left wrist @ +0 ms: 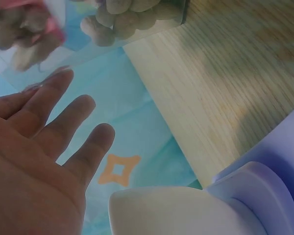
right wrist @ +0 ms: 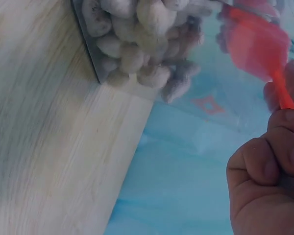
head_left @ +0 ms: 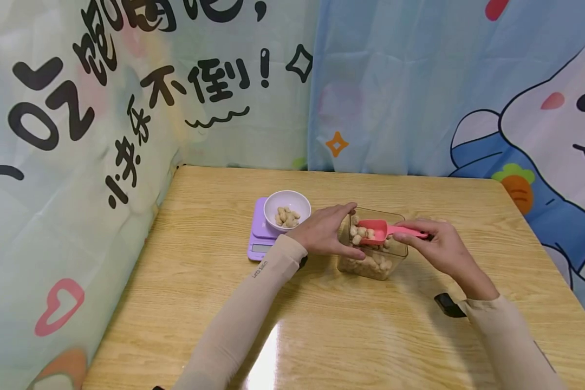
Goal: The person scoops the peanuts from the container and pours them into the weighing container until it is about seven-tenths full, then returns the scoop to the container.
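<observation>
A clear plastic container (head_left: 372, 268) holding unshelled peanuts (right wrist: 152, 39) stands on the table. My left hand (head_left: 324, 230) holds its left end, fingers at the far corner and thumb across the near side. In the left wrist view some fingers (left wrist: 90, 147) stick out straight, apart from the wall. My right hand (head_left: 436, 244) grips the handle of a pink scoop (head_left: 380, 232) over the container's right rim. The scoop's bowl is at the container's mouth with several peanuts in it. Through the clear wall, the scoop shows again in the right wrist view.
Left of the container, a purple kitchen scale (head_left: 260, 230) carries a white bowl (head_left: 271, 205) with several peanuts. The left forearm passes close beside the scale. Printed curtains (head_left: 380, 108) rise along the table's back and left edges. The wooden table (head_left: 370, 336) extends in front.
</observation>
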Demonstrator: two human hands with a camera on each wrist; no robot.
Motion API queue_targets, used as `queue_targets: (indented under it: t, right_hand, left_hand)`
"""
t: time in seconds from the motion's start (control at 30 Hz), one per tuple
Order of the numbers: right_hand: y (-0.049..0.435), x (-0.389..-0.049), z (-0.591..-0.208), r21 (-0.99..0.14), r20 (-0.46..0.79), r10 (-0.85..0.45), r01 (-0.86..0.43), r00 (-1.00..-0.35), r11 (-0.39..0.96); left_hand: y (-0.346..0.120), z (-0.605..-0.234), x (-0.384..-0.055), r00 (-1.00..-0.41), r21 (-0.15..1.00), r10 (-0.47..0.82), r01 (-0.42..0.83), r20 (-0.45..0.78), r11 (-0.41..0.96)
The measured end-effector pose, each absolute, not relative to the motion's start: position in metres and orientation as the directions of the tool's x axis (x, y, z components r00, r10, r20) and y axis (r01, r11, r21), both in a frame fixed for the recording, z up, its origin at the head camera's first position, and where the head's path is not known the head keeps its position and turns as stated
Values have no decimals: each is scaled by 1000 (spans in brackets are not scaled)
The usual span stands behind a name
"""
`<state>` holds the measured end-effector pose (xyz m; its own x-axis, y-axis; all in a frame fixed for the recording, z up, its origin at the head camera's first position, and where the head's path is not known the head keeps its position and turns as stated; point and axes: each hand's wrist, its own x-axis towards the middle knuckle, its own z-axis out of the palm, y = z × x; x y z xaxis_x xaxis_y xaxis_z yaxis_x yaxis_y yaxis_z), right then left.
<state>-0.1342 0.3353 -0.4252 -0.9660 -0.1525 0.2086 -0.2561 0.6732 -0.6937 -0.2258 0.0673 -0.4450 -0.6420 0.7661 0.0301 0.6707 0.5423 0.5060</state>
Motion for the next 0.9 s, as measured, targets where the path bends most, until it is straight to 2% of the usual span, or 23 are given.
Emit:
queue_targets:
  t: [0.23, 0.6, 0.9]
  right_hand:
    - [332, -135, -427, -703, 197, -165, -256, -967, 663]
    - [338, -130, -432, -786, 128, -44, -129, -991, 605]
    - [350, -123, -440, -839, 143, -6, -124, -990, 530]
  left_hand:
    - [68, -446, -226, -639, 508, 769, 674, 36, 536]
    - [67, -443, -226, -645, 521, 763, 661, 26, 541]
    - [67, -444, -225, -648, 515, 762, 657, 11, 551]
